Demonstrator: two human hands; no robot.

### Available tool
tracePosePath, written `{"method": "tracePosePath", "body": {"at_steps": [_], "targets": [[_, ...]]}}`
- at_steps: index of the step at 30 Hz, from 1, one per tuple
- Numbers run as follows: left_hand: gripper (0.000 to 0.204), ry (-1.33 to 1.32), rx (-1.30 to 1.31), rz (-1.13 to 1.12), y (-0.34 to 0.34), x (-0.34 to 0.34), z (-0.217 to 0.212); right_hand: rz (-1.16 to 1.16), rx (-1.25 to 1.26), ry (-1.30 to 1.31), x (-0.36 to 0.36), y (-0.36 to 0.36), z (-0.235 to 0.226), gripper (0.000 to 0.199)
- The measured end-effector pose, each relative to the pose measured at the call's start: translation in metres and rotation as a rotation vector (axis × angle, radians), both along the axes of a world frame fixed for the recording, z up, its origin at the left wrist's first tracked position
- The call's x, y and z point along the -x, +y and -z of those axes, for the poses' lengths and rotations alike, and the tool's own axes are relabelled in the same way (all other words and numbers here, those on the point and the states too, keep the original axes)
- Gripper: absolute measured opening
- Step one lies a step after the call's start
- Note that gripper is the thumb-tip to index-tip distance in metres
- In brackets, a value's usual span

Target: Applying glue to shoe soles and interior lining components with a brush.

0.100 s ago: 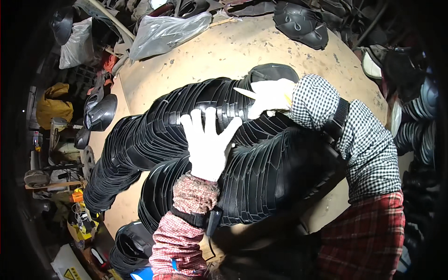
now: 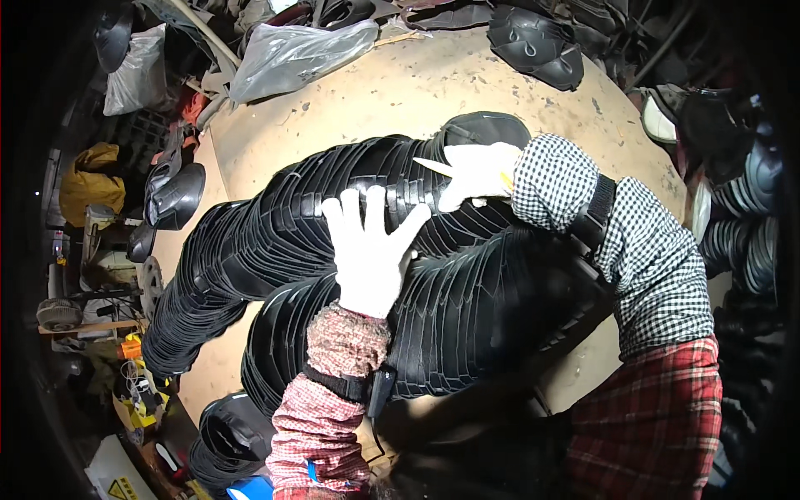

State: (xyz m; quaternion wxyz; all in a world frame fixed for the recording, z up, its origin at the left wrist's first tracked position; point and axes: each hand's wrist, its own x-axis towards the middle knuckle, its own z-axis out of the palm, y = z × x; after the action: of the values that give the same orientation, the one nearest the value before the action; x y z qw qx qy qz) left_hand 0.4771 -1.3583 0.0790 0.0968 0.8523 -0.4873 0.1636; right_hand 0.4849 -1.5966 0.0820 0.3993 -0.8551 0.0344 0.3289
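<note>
A long curved row of overlapping black shaped pieces [image 2: 275, 225] lies across a round tan table [image 2: 392, 92]. A second row [image 2: 467, 317] sits nearer to me. My left hand [image 2: 371, 246], in a white glove, rests flat with fingers spread on the upper row. My right hand [image 2: 475, 171], also white-gloved, presses on the far end of that row and holds a thin light-coloured stick [image 2: 433, 165] that points left. A single black piece [image 2: 483, 129] lies just beyond it.
Grey plastic bags [image 2: 300, 50] and black moulded pieces [image 2: 533, 37] sit at the table's far edge. More black pieces [image 2: 175, 196] lie at the left edge and stacks [image 2: 742, 225] stand at the right. Cluttered floor with tools lies to the left.
</note>
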Motion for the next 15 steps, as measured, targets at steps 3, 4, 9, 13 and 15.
{"method": "tracePosePath", "body": {"at_steps": [3,4,9,13,15], "targets": [[0.058,-0.010,0.013,0.004,0.000,0.000,0.002,0.105,0.042,-0.083,0.006,0.006,0.006,0.044],[0.065,0.012,-0.015,-0.007,0.000,0.000,0.004,0.119,0.080,-0.078,0.005,0.010,0.008,0.052],[0.074,0.033,-0.068,-0.027,0.001,0.000,0.002,0.065,0.224,-0.176,0.009,0.021,0.010,0.079],[0.073,-0.006,-0.044,-0.019,-0.001,0.001,0.004,0.131,0.097,-0.109,0.008,0.001,0.018,0.081],[0.071,0.012,-0.044,-0.004,0.000,0.002,0.002,0.160,0.299,-0.223,0.010,-0.014,0.012,0.089]]}}
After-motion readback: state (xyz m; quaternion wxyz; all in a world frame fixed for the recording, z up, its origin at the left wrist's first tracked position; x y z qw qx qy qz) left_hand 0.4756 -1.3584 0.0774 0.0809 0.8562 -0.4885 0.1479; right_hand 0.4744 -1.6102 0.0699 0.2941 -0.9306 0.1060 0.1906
